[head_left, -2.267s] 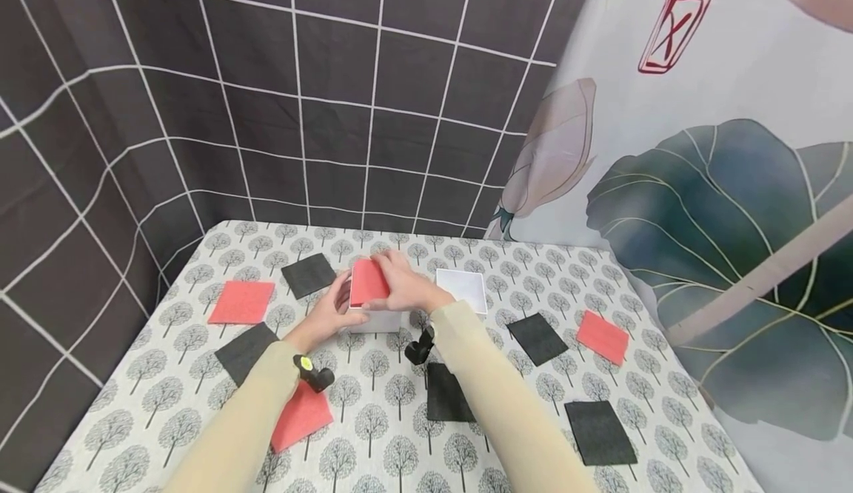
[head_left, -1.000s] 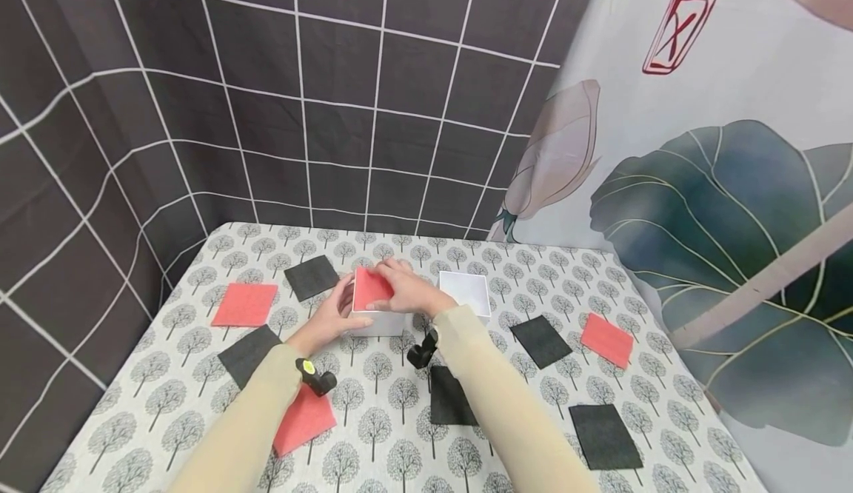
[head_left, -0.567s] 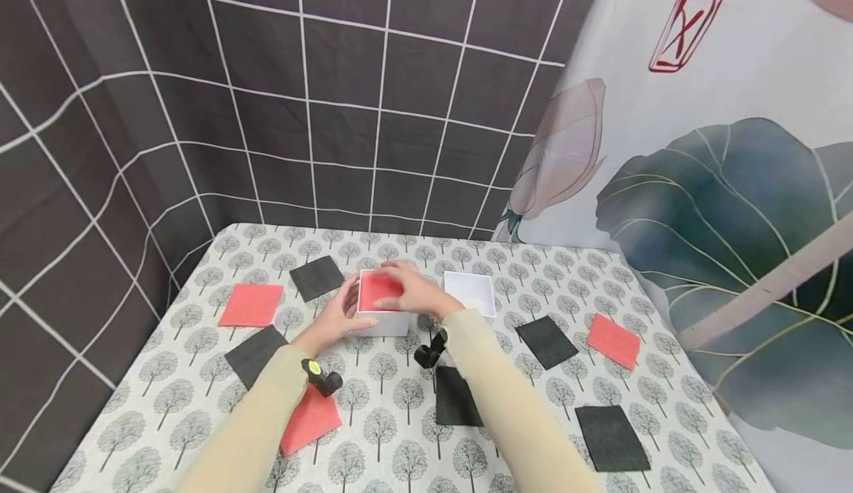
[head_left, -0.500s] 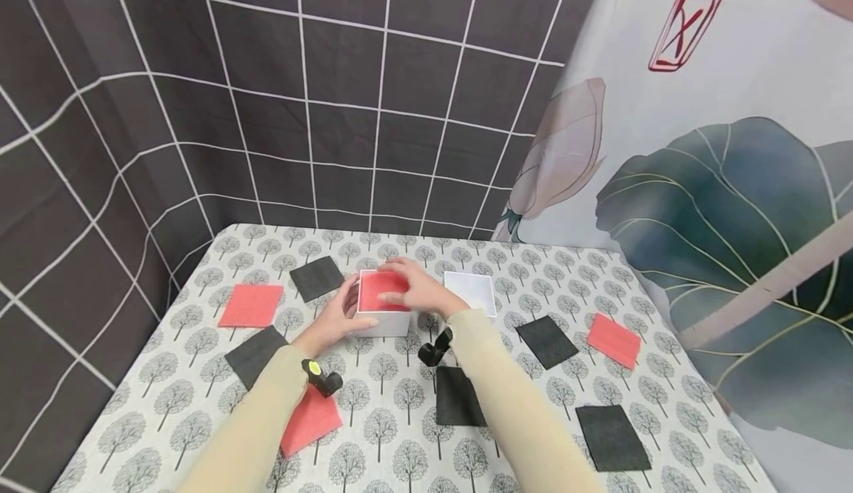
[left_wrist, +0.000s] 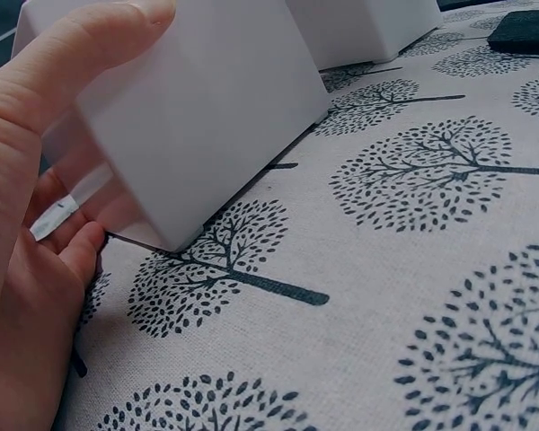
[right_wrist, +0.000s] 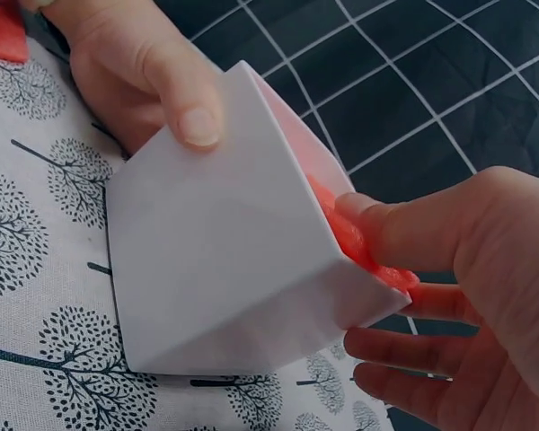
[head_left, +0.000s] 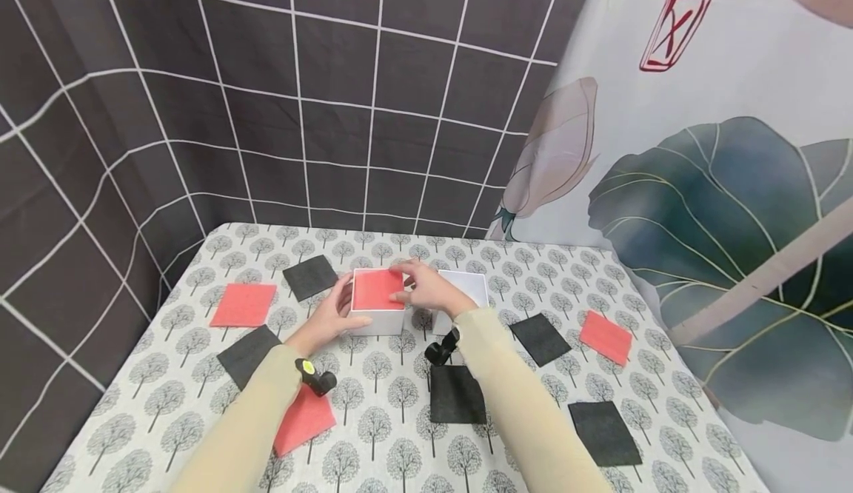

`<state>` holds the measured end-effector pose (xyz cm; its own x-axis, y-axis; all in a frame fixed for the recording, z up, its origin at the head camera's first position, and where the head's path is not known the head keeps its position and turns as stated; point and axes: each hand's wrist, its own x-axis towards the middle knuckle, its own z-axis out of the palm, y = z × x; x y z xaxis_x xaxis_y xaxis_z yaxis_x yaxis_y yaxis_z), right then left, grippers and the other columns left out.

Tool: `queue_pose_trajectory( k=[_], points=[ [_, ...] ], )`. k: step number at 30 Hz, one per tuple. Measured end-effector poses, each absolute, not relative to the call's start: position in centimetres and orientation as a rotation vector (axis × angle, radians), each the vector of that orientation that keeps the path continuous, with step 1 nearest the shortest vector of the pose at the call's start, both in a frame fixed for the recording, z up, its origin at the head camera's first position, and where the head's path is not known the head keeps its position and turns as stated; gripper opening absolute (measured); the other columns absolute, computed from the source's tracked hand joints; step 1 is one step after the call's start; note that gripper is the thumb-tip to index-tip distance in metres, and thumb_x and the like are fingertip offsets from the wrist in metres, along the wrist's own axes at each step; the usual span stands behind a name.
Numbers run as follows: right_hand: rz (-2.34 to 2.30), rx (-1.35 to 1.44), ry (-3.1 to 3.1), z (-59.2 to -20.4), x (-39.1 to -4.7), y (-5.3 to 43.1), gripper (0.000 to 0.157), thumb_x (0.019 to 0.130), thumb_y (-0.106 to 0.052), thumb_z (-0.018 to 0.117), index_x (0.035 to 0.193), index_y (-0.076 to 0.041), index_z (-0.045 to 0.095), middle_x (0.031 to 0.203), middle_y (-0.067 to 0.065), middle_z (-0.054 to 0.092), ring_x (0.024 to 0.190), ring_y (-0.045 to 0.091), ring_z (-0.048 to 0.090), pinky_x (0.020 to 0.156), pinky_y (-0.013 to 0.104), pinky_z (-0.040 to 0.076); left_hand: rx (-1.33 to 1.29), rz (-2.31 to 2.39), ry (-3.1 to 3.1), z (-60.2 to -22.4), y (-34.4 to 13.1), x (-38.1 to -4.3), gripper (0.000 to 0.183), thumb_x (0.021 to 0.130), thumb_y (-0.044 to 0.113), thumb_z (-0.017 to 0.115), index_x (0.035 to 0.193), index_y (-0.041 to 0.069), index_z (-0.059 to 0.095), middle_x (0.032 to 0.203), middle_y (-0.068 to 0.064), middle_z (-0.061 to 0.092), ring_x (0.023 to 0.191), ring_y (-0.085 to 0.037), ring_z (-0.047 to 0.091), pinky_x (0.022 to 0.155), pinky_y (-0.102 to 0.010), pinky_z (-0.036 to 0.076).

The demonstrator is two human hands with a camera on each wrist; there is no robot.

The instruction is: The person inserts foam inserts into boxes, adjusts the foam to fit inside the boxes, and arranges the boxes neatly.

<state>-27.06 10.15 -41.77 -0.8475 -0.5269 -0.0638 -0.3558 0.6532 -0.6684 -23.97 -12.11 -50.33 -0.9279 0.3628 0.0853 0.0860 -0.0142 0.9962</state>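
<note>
One white box stood on tree-print tablecloth, second white box just beside. Left wall gripped by left hand, thumb laid across front face; red cloth, lying in first box's mouth, touched by thumb of right hand, fingers outside right wall (whether cloth is pinched cannot be told). Cloth judged light, soft, easily creased, not slippery; best taken by rumpled edge at right rim. Box probably light, stiff, dentable; best held by opposite walls, below rim.
</note>
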Motion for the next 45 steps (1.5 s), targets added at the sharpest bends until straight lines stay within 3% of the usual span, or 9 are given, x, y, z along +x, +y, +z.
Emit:
queue_pose_trajectory(
  k=[7, 12, 17, 21, 26, 31, 36, 45],
  points=[
    [-0.947, -0.604, 2.613, -42.4, -27.2, 9.6, 0.064, 0.075, -0.019, 0.075, 0.13, 0.002, 0.05, 0.144, 0.016, 0.033, 0.112, 0.028, 0.052, 0.097, 0.038, 0.043, 0.478, 2.058, 2.03, -48.7, -11.9, -23.0, 0.102, 0.074, 0.0, 0.075, 0.148, 0.006, 0.006, 0.149, -0.02, 0.021, 0.137, -0.031, 0.022, 0.109, -0.031, 0.022],
    [-0.857, -0.57, 2.663, -42.7, -27.3, 9.3, 0.062, 0.074, -0.022, 0.077, 0.126, 0.003, 0.054, 0.148, 0.021, 0.024, 0.129, 0.037, 0.035, 0.108, 0.046, 0.027, 0.483, 2.066, 2.011, -48.4, -11.6, -22.8, 0.103, 0.073, 0.0, 0.075, 0.149, 0.007, 0.006, 0.15, -0.02, 0.02, 0.137, -0.031, 0.02, 0.109, -0.03, 0.022],
    [-0.754, -0.598, 2.717, -43.0, -27.2, 9.1, 0.059, 0.075, -0.019, 0.076, 0.125, 0.003, 0.054, 0.129, 0.02, 0.047, 0.113, 0.029, 0.05, 0.099, 0.04, 0.041, 0.49, 2.092, 1.97, -48.9, -11.4, -23.2, 0.103, 0.073, -0.001, 0.075, 0.149, 0.008, 0.005, 0.15, -0.019, 0.019, 0.137, -0.031, 0.02, 0.11, -0.033, 0.021],
    [-0.726, -0.571, 2.748, -43.0, -27.0, 8.8, 0.056, 0.075, -0.015, 0.076, 0.124, 0.002, 0.054, 0.113, 0.013, 0.054, 0.095, 0.022, 0.056, 0.088, 0.034, 0.048, 0.479, 2.1, 1.97, -49.4, -11.3, -23.5, 0.104, 0.072, 0.0, 0.076, 0.149, 0.009, 0.006, 0.149, -0.018, 0.021, 0.137, -0.03, 0.021, 0.11, -0.032, 0.021],
    [-0.658, -0.581, 2.825, -43.2, -26.9, 8.8, 0.058, 0.074, -0.023, 0.077, 0.124, -0.003, 0.055, 0.121, 0.014, 0.053, 0.101, 0.025, 0.055, 0.089, 0.038, 0.047, 0.469, 2.081, 1.988, -48.7, -11.1, -23.2, 0.104, 0.072, -0.001, 0.075, 0.148, 0.005, 0.005, 0.149, -0.02, 0.02, 0.137, -0.031, 0.021, 0.11, -0.033, 0.021],
    [-0.664, -0.62, 2.878, -43.0, -26.4, 8.9, 0.056, 0.081, -0.034, 0.071, 0.126, -0.006, 0.055, 0.121, 0.013, 0.052, 0.106, 0.026, 0.054, 0.093, 0.041, 0.045, 0.475, 2.09, 2.0, -49.6, -11.2, -23.6, 0.104, 0.072, -0.002, 0.075, 0.148, 0.004, 0.005, 0.149, -0.02, 0.019, 0.137, -0.032, 0.02, 0.11, -0.031, 0.021],
    [-0.812, -0.59, 2.879, -42.4, -25.9, 9.1, 0.05, 0.087, -0.033, 0.065, 0.128, -0.008, 0.053, 0.126, 0.014, 0.049, 0.11, 0.029, 0.052, 0.092, 0.047, 0.045, 0.477, 2.102, 2.006, -51.2, -11.6, -24.4, 0.104, 0.073, 0.0, 0.076, 0.149, 0.009, 0.006, 0.149, -0.017, 0.021, 0.137, -0.029, 0.021, 0.108, -0.027, 0.024],
    [-0.904, -0.615, 2.878, -41.9, -25.3, 9.8, 0.053, 0.086, -0.03, 0.066, 0.132, -0.009, 0.049, 0.125, 0.014, 0.048, 0.108, 0.027, 0.052, 0.089, 0.044, 0.047, 0.497, 2.095, 2.04, -51.4, -12.0, -24.3, 0.105, 0.073, 0.005, 0.077, 0.149, 0.009, 0.004, 0.148, -0.017, 0.022, 0.136, -0.029, 0.023, 0.106, -0.023, 0.026]
  ],
)
